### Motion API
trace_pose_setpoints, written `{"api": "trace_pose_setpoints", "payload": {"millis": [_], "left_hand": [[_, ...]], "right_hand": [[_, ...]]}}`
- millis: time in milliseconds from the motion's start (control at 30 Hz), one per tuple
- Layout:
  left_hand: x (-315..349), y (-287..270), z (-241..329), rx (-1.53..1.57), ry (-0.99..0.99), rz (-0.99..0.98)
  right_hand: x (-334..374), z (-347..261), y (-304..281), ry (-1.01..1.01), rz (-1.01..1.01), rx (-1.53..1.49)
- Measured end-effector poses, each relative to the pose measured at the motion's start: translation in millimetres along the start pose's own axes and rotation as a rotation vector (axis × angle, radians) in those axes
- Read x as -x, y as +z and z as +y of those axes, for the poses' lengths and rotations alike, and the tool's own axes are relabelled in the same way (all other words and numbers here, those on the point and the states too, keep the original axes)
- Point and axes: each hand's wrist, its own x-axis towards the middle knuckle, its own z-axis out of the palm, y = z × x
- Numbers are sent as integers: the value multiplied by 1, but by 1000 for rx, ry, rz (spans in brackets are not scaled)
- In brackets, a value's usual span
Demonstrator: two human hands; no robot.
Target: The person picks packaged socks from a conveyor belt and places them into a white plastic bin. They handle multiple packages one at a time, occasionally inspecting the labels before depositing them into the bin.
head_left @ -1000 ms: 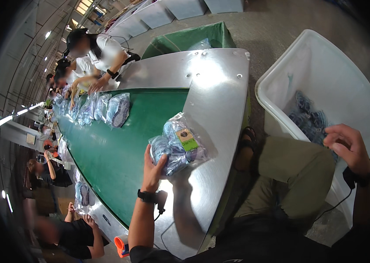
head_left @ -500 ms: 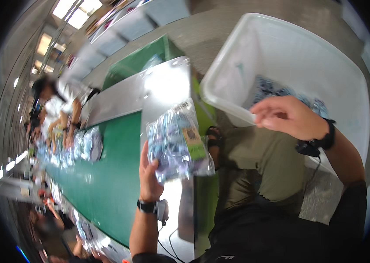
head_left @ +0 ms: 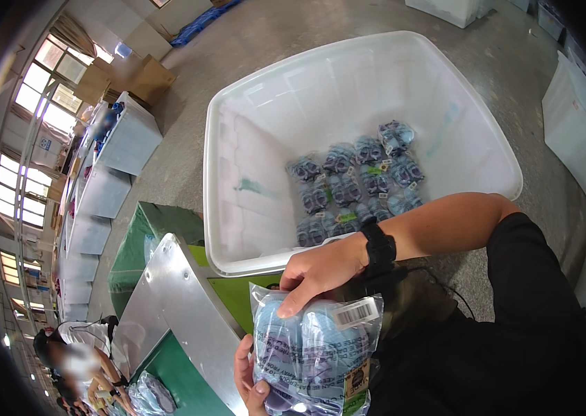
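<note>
A clear plastic bag (head_left: 317, 340) holds a pair of light-blue and purple shoes, with a barcode label and a green-and-brown tag. Its left side is gripped by my left hand (head_left: 253, 381), thumb in front; part of that hand is hidden behind the bag. From above, my right hand (head_left: 326, 272) pinches the bag's top edge, fingers closed on the film. Just beyond, a large white bin (head_left: 265, 128) has several similar bagged pairs of shoes (head_left: 345, 187) in rows on its bottom.
At the lower left are a metal-edged table (head_left: 175, 284) with a green surface (head_left: 171, 364) and a green container (head_left: 142, 239). A person (head_left: 81, 357) works along it with bagged shoes (head_left: 151, 395). White bins line the left (head_left: 126, 135) and right (head_left: 574, 125).
My view has turned toward the white bin. The bagged shoes have come from over the table to near the bin. My right hand, free before, now grips the bag's top.
</note>
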Motion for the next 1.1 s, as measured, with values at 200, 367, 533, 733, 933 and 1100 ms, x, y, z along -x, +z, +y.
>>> {"api": "trace_pose_setpoints", "payload": {"millis": [200, 367, 533, 733, 933, 1100], "left_hand": [[-16, -16, -5, -273, 192, -161], [-15, -82, -13, -153, -35, 350], [2, -145, -49, -290, -117, 605], [8, -165, -76, -449, -68, 694], [6, -167, -76, -420, -24, 701], [4, -163, -73, -430, -65, 738]], "right_hand": [[22, 11, -50, -265, 379, 192], [61, 40, -153, -328, 896, -86], [78, 114, -213, -313, 1074, -324], [65, 212, -254, 183, 1270, -346], [65, 265, -277, 261, 1219, -542], [85, 280, -336, 39, 1538, -673]]}}
